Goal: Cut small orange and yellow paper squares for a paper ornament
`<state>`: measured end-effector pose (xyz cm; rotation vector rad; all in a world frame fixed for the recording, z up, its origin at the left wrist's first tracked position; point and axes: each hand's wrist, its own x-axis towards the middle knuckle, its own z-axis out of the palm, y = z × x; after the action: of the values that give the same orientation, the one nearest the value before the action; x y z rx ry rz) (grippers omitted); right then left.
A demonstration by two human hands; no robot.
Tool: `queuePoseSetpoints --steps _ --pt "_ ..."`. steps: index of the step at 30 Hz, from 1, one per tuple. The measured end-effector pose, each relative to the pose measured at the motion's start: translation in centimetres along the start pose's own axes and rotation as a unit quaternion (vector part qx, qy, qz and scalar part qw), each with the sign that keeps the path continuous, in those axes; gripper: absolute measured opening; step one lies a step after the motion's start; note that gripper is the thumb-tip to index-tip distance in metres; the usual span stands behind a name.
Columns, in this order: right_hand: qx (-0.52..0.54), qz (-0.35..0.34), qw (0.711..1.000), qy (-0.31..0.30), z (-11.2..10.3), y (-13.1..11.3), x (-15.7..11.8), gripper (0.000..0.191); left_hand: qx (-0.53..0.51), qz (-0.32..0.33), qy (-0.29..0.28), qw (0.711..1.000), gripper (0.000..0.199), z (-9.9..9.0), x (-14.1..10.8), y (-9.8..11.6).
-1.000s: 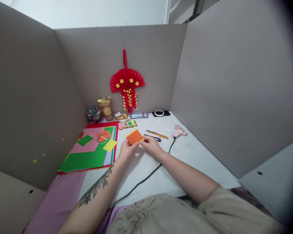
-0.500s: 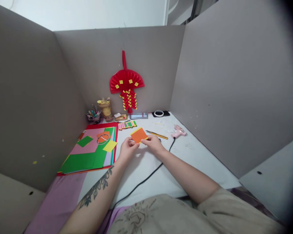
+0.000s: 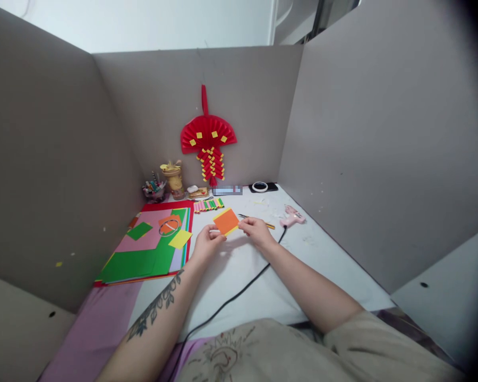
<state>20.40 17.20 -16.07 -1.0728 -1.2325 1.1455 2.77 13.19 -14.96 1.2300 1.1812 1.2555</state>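
Above the white tabletop I hold up a small orange square of paper with yellow strips along two opposite edges. My left hand pinches its lower left side between thumb and fingers. At its right corner, the fingertips of my right hand are closed on the paper. Just behind the right hand lies a yellow craft knife, partly covered by it. A row of small rolled paper tubes in pink, green and yellow lies beyond the orange paper.
To the left is a stack of coloured paper sheets with a roll of tape on it. A pink glue gun sits at right, its black cord crossing the table. A red paper fan ornament hangs on the back panel.
My right hand has shifted slightly right and up, to the paper's right corner, now covering more of the craft knife. The left hand keeps its hold on the orange paper.
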Motion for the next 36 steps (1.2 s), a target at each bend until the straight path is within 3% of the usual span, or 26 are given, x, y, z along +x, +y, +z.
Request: queuePoseSetpoints --steps 6,9,14,20,25,27,31,36 --pt "0.002 -0.002 1.0 0.02 -0.4 -0.9 -0.1 0.024 0.05 0.01 0.022 0.998 0.033 -0.4 0.2 -0.7" --pt "-0.003 -0.007 1.0 0.025 -0.7 -1.6 -0.3 0.025 0.024 0.012 0.017 0.999 0.036 -0.5 0.3 -0.6" --pt "-0.038 -0.015 0.999 -0.011 -0.4 -1.8 -0.8 0.022 -0.073 0.04 0.036 0.996 0.04 -0.5 0.5 0.0" --pt "-0.099 -0.015 0.993 -0.058 0.1 -1.8 -1.1 0.019 -0.032 0.057 0.064 0.996 0.026 -1.2 0.8 0.0" --pt "-0.117 -0.122 0.985 -0.042 0.4 -1.9 -1.4 0.021 0.09 0.07 0.028 0.993 0.017 -0.6 -0.2 0.7" --pt "-0.16 -0.172 0.97 -0.065 0.6 -1.8 -1.7 0.023 0.146 0.1 0.009 0.984 0.014 0.0 -0.8 1.1" --pt "-0.258 -0.259 0.924 -0.113 1.0 -1.8 -2.3 0.008 0.237 0.184 -0.024 0.954 0.015 0.7 -1.6 1.3" --pt "-0.306 -0.311 0.889 -0.139 1.1 -2.0 -2.4 0.011 0.261 0.206 -0.01 0.943 0.015 0.5 -1.5 1.2"
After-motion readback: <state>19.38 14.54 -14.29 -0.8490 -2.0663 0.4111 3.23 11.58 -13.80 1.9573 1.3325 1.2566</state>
